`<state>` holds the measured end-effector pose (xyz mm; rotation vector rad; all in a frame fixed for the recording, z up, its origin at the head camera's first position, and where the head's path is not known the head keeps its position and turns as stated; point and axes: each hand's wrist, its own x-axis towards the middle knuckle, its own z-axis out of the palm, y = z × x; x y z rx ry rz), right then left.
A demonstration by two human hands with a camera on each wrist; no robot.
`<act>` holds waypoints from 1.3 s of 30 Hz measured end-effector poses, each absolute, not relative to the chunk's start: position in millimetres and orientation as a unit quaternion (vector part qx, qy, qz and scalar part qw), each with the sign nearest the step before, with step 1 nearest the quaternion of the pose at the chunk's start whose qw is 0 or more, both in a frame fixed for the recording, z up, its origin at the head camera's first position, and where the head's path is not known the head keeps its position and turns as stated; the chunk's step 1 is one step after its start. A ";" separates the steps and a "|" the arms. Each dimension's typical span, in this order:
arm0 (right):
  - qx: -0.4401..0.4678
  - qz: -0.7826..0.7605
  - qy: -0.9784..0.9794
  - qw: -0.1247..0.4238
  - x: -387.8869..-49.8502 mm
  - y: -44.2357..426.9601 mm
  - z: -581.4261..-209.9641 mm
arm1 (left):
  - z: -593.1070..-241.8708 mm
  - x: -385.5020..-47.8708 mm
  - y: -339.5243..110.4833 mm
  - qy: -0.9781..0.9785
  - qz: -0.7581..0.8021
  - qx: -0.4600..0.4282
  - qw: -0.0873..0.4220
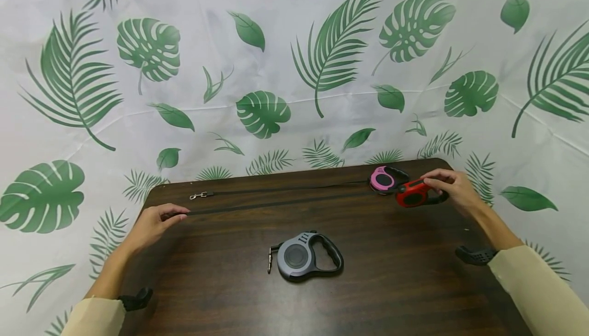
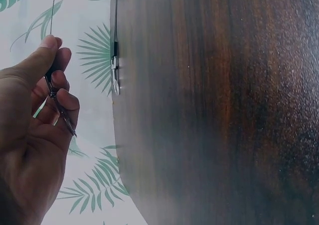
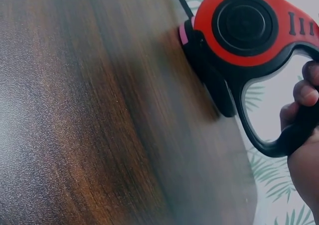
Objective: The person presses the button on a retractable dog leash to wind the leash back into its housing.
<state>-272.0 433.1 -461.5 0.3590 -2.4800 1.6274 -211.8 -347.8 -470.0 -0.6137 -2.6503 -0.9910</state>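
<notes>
My right hand (image 1: 453, 187) grips the black handle of a red retractable dog leash (image 1: 412, 194), held above the table at the right. From its casing a black strap (image 1: 271, 204) runs taut to the left. That strap's clip end is pinched by my left hand (image 1: 155, 226); in the left wrist view the metal clip (image 2: 62, 112) hangs down across the curled fingers. Behind the red leash lies a pink retractable leash (image 1: 382, 179), partly hidden by it. Its own strap stretches along the table's back to a silver clip (image 1: 199, 196).
A grey and black retractable leash (image 1: 295, 258) lies at the middle of the dark wooden table (image 1: 230, 295), its short clip (image 1: 269, 260) on its left. Behind the table hangs a white cloth (image 1: 207, 34) with green leaves, close to the back edge.
</notes>
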 end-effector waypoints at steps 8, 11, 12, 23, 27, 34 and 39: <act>0.118 0.554 -0.821 0.075 -267.6 429.3 -461.2 | -469.8 -213.0 -345.3 -0.909 -0.329 -0.214 0.137; 0.126 0.537 -0.831 0.073 -266.0 428.2 -461.6 | -470.2 -213.2 -344.2 -0.909 -0.331 -0.214 0.138; 0.129 0.531 -0.835 0.072 -266.2 428.0 -461.8 | -470.3 -213.3 -343.7 -0.909 -0.331 -0.214 0.138; 0.152 0.521 -0.838 0.055 -266.8 421.8 -464.6 | -467.7 -211.8 -338.1 -0.911 -0.335 -0.204 0.130; 0.149 0.514 -0.843 0.054 -264.1 417.3 -462.6 | -467.8 -213.5 -337.7 -0.911 -0.334 -0.203 0.130; 0.160 0.497 -0.851 0.056 -263.4 409.5 -461.1 | -467.1 -213.3 -334.1 -0.907 -0.335 -0.213 0.136; 0.170 0.491 -0.853 0.059 -262.8 406.3 -461.1 | -466.1 -213.9 -331.0 -0.906 -0.332 -0.219 0.142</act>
